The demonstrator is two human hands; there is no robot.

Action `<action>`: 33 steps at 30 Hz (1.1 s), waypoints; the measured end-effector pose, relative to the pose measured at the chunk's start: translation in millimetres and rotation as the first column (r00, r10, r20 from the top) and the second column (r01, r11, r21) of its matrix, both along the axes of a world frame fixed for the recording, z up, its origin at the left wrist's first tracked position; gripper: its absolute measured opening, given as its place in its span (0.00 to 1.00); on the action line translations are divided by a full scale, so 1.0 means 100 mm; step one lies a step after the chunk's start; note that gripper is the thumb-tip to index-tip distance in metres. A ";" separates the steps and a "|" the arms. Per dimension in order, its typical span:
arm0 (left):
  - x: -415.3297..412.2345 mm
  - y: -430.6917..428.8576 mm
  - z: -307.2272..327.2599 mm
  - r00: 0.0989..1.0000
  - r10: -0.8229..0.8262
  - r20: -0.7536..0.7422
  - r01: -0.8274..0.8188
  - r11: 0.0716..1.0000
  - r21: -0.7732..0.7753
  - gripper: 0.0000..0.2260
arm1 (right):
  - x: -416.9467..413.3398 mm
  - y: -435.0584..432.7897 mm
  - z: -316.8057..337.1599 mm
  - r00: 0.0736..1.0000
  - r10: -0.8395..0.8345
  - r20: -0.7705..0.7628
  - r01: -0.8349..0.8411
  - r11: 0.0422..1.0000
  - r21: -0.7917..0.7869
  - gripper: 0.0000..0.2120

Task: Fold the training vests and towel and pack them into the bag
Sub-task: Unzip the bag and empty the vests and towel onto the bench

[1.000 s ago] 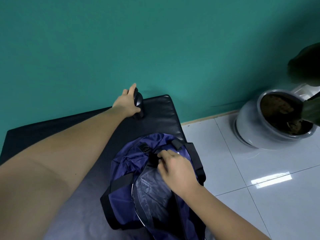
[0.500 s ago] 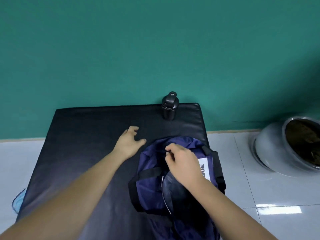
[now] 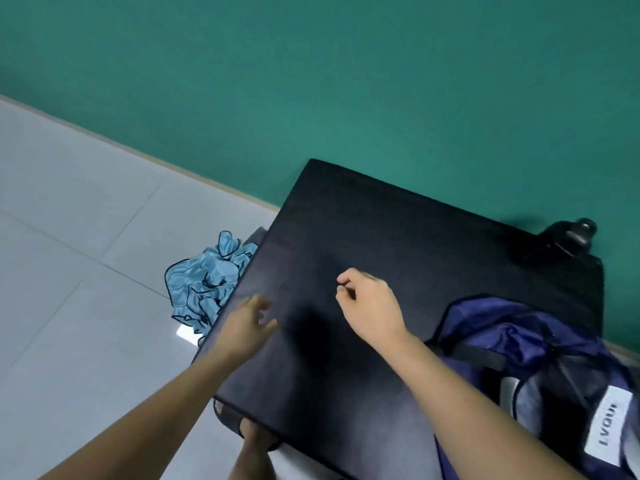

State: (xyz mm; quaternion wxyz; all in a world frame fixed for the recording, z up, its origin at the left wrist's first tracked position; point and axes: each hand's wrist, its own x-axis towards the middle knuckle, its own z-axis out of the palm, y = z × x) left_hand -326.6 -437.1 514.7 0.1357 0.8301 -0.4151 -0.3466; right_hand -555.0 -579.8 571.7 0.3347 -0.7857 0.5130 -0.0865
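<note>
A navy bag (image 3: 512, 341) with black straps and a white label lies open at the right end of the black padded bench (image 3: 398, 244). Light blue training vests (image 3: 204, 282) with dark trim lie crumpled on the floor beside the bench's left edge. My left hand (image 3: 247, 325) hovers over the bench's left edge near the vests, fingers loosely spread, holding nothing. My right hand (image 3: 370, 306) hangs above the middle of the bench, fingers loosely curled and empty. The towel is not in view.
A black bottle (image 3: 568, 240) stands at the bench's far right corner by the green wall. White tiled floor (image 3: 79, 237) spreads to the left. My foot in a dark sandal (image 3: 256, 434) shows under the bench's near edge.
My view has swung left, so the vests came into sight. My right hand left the bag and moved to the middle of the bench. My left hand moved left to the bench's edge.
</note>
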 end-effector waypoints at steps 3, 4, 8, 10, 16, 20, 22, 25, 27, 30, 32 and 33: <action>0.69 0.42 -0.10 0.998 0.062 -0.027 -0.061 0.998 0.017 0.17 | 0.86 0.20 -0.12 0.999 0.026 0.020 -0.028 0.997 0.068 0.06; 0.91 0.54 -0.13 0.996 0.084 -0.032 -0.083 0.996 0.028 0.17 | 1.14 0.27 -0.18 0.999 0.034 0.022 -0.035 0.995 0.089 0.06; 1.65 1.02 -0.23 0.986 0.147 -0.081 -0.140 0.986 0.091 0.20 | 2.12 0.60 -0.46 0.997 0.022 0.077 -0.039 0.975 0.220 0.07; 1.97 1.19 -0.26 0.986 0.147 -0.081 -0.139 0.985 0.099 0.23 | 2.48 0.76 -0.59 0.997 0.021 0.078 -0.044 0.954 0.297 0.08; 2.70 1.34 -0.34 0.981 0.173 -0.089 -0.160 0.977 0.141 0.33 | 3.11 1.05 -0.95 0.997 0.009 0.081 -0.044 0.891 0.451 0.16; 2.89 1.35 -0.47 0.958 0.263 -0.114 -0.244 0.957 0.159 0.36 | 3.29 0.96 -1.12 0.996 0.032 0.083 -0.068 0.868 0.492 0.19; 2.91 1.36 -0.61 0.940 0.310 -0.139 -0.286 0.943 0.171 0.38 | 3.35 0.87 -1.24 0.997 0.028 0.075 -0.061 0.865 0.497 0.20; 2.89 1.36 -0.90 0.920 0.347 -0.180 -0.312 0.930 0.194 0.37 | 3.45 0.81 -1.47 0.998 0.001 0.057 -0.030 0.856 0.516 0.21; 2.93 1.33 -1.12 0.899 0.377 -0.223 -0.331 0.918 0.219 0.36 | 3.58 0.86 -1.65 0.998 -0.051 0.045 0.017 0.831 0.556 0.22; 3.17 1.24 -1.50 0.880 0.385 -0.276 -0.324 0.914 0.244 0.35 | 3.88 1.10 -1.98 0.986 -0.163 0.018 0.119 0.784 0.610 0.22; 3.46 1.14 -1.82 0.891 0.358 -0.279 -0.293 0.923 0.249 0.36 | 4.15 1.33 -2.29 0.960 -0.278 -0.023 0.225 0.719 0.657 0.21; 3.61 1.08 -1.98 0.900 0.339 -0.275 -0.272 0.928 0.253 0.37 | 4.31 1.45 -2.45 0.936 -0.350 -0.044 0.284 0.676 0.679 0.21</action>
